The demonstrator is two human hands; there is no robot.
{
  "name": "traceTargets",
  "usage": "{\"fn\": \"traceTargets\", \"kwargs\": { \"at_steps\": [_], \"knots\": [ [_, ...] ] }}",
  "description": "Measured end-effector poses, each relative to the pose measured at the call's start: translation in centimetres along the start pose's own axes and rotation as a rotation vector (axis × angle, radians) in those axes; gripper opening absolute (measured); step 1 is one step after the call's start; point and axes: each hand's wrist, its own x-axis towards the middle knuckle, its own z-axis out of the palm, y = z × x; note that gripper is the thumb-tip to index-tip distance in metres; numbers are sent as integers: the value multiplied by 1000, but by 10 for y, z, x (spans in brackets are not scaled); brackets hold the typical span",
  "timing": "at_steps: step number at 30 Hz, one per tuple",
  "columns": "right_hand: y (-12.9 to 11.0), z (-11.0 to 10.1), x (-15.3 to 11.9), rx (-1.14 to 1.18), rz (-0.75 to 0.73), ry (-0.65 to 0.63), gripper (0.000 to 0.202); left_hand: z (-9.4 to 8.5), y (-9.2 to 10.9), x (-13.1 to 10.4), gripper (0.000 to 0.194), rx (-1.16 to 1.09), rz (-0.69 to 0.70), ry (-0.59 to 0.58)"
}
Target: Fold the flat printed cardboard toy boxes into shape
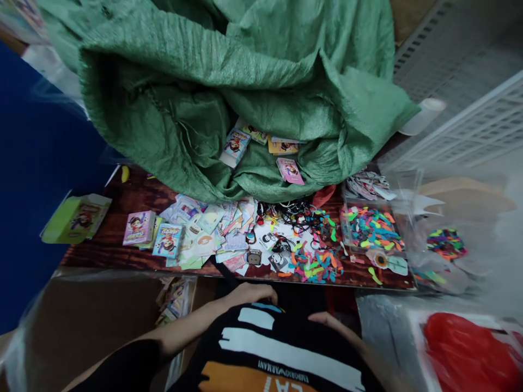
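Looks like rough woven plastic on the sack (261,46) at twelve o'clock, streaky wood on the table (126,197), smooth paper on the cards (202,239) at eight, glossy plastic on the red bag (469,348) at four.

Packing workshop (big sack (261,60), heaped cards (210,220))

Red plastic (469,348), white perforated panel (482,124)

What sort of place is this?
Probably a small packing workspace: a big green sack with small printed boxes in its mouth, piled loose cards, and heaped colourful pieces.
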Motion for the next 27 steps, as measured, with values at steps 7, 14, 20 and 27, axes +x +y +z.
{"fn": "traceTargets", "kwargs": {
  "at_steps": [7, 14, 20, 27],
  "knots": [
    [-31, 49, 66, 186, -141, 23, 65, -42, 40, -31, 14, -44, -19, -132],
    [-54, 72, 87, 79, -183, -8, 48, -44, 41, -49, 19, 60, -106, -172],
    [-75, 101, 110, -40, -225, -171, 30, -40, 20, -64, 20, 52, -208, -243],
    [-86, 108, 121, -302, -336, -438, 17, -33, 2, -69, 13, 57, -252, -282]
  ]
}}
